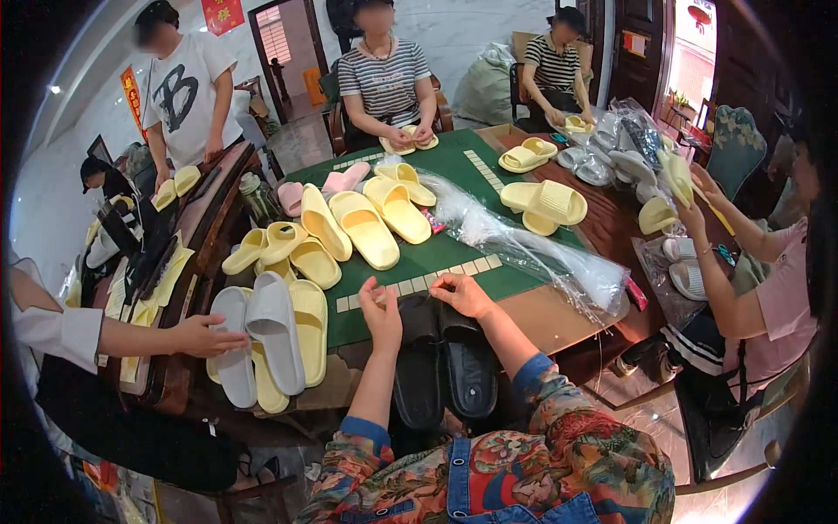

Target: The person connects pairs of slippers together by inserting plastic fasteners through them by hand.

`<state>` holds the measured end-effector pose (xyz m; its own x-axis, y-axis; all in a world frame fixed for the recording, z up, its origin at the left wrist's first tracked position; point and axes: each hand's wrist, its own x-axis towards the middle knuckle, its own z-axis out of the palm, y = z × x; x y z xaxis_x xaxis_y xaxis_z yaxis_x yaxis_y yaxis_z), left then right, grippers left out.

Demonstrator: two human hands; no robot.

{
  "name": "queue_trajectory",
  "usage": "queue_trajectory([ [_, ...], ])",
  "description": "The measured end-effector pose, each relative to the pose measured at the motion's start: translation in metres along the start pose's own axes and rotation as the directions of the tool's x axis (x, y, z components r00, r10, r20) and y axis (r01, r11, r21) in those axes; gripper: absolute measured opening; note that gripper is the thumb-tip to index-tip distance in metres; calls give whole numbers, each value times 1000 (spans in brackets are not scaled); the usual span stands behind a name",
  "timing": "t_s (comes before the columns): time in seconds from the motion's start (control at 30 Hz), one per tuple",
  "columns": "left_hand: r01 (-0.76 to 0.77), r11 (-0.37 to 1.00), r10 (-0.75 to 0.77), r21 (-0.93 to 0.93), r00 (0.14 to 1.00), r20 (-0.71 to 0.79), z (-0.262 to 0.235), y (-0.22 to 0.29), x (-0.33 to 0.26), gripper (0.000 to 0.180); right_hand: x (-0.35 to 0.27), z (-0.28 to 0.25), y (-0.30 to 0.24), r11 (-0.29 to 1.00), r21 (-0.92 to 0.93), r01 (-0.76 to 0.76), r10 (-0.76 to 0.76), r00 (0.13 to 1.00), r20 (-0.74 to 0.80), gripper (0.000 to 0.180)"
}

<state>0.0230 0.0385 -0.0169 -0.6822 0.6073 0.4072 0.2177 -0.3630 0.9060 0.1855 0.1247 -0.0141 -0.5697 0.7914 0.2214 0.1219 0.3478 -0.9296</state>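
Observation:
A pair of black slippers, the left one point(417, 375) and the right one point(470, 371), lies side by side at the table's near edge, below my hands. My left hand point(381, 316) is raised at the upper left of the pair, its fingers curled in toward the thumb. Over the right slipper's toe end, my right hand point(467, 297) pinches thumb and forefinger together. Anything thin between the fingers of either hand is too small to make out. Just beyond both hands runs a row of pale tiles point(415, 284) on the green table top point(454, 323).
Yellow slippers point(365, 229) are heaped ahead to the left, with grey slippers point(275, 319) nearer. A person's hand point(209, 336) reaches toward the grey ones. A clear bag of white strands point(532, 244) lies ahead right. Several other people sit or stand around, some handling yellow slippers.

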Motion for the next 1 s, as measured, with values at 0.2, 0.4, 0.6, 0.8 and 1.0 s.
queue_trajectory([
  [0.2, -625, 748, 111, 223, 449, 886, -43, 63, -37, 43, 6, 1, 8, 997, 83, 3, -1, 1000, -32, 13],
  [0.4, -691, 618, 192, 375, 594, 781, -30, 49, -62, 21, 7, 1, 13, 991, 130, -26, 25, 1000, 10, 13],
  [0.6, -519, 786, 226, 336, 748, 624, 1, 36, -41, 10, 5, 0, 12, 982, 187, 3, -19, 996, 86, 12],
  [0.8, -679, 557, 445, 478, 730, 519, 8, 41, -54, 17, 3, -2, 13, 976, 218, -2, -29, 990, 138, 14],
  [1.0, -193, 876, -184, 441, 712, 677, -63, 48, -99, 35, 8, -2, 16, 970, 244, -10, 6, 1000, 16, 13],
])
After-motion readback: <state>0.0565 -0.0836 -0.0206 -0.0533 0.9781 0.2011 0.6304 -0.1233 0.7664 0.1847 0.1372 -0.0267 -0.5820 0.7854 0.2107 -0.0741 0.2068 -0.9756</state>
